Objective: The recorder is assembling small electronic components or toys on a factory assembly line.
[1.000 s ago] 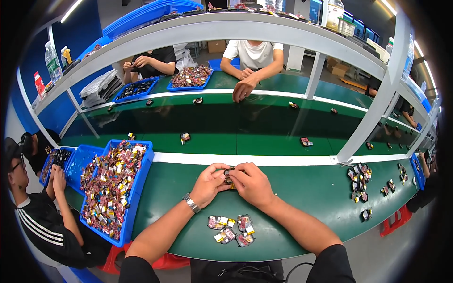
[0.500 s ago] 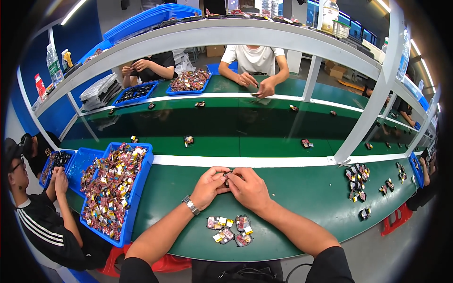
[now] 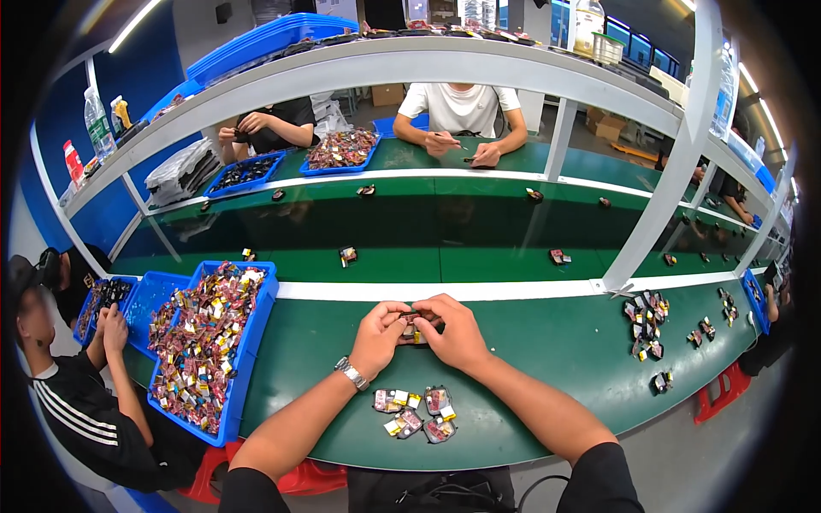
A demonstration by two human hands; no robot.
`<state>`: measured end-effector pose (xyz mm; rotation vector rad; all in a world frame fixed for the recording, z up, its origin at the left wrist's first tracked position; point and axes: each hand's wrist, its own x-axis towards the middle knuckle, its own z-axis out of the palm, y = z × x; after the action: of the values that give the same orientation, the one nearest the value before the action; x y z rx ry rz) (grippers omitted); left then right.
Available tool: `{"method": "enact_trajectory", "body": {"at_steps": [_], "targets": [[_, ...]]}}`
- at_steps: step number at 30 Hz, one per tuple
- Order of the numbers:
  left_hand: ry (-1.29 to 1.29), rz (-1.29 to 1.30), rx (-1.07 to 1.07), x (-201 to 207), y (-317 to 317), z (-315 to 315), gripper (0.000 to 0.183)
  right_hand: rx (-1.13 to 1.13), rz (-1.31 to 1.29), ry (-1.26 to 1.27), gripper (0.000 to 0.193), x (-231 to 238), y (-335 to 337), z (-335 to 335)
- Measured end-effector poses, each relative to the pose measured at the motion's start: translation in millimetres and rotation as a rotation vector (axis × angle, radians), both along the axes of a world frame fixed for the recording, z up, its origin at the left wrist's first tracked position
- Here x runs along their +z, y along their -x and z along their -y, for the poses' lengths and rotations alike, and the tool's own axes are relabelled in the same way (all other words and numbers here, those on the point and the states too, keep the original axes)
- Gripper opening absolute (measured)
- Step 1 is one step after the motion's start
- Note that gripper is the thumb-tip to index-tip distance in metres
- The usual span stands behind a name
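My left hand (image 3: 376, 340), with a metal-band watch on the wrist, pinches one side of a small black-cased circuit board unit (image 3: 414, 328). The other side is between the fingers of my right hand (image 3: 455, 332). A reddish board and a bit of yellow show between my thumbs; my fingers hide the rest. Both hands are above the green worktop (image 3: 325, 410), near the white rail. Closer to me lies a small cluster of similar units (image 3: 412, 424) with red boards and white and yellow parts.
To my left, a blue bin (image 3: 272, 295) is heaped with red boards, beside a seated co-worker (image 3: 77, 410). More finished-looking units (image 3: 646, 325) lie at the right. Beyond the white rail (image 3: 342, 292), scattered units (image 3: 348, 256) ride a green belt. A white shelf post (image 3: 663, 179) rises at the right.
My fingers have shifted on the held unit, and more of its red and yellow face shows. Units on the belt have moved slightly right. The co-worker opposite has drawn their hands apart.
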<state>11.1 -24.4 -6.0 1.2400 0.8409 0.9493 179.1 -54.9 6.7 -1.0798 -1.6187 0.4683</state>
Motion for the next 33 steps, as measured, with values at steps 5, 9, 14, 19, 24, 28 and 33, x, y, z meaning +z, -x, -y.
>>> {"method": "enact_trajectory", "body": {"at_steps": [5,9,14,19,24,28,33], "targets": [[-0.083,0.018,-0.01,-7,-2,2,0.016,0.0,-0.082,0.198,0.017,0,-2,-2],[-0.131,-0.053,0.023,-8,-4,-1,0.015,-0.009,-0.095,0.21,0.017,-1,-1,-3],[-0.108,-0.055,0.027,-9,-2,-3,0.016,0.04,-0.079,0.155,0.015,2,1,-4],[-0.211,0.037,0.094,-2,3,-9,0.02,0.018,-0.217,0.284,0.017,-6,-21,-37],[-0.378,-0.401,0.377,-5,46,-54,0.024,-0.313,-0.374,0.46,0.02,-7,-79,-91],[-0.355,-0.545,0.396,0,63,-88,0.024,-0.463,-0.287,0.487,0.02,-12,-94,-108],[-0.557,-0.811,0.486,0,66,-142,0.028,-0.602,0.183,-0.169,0.032,-26,-74,-96]]}}
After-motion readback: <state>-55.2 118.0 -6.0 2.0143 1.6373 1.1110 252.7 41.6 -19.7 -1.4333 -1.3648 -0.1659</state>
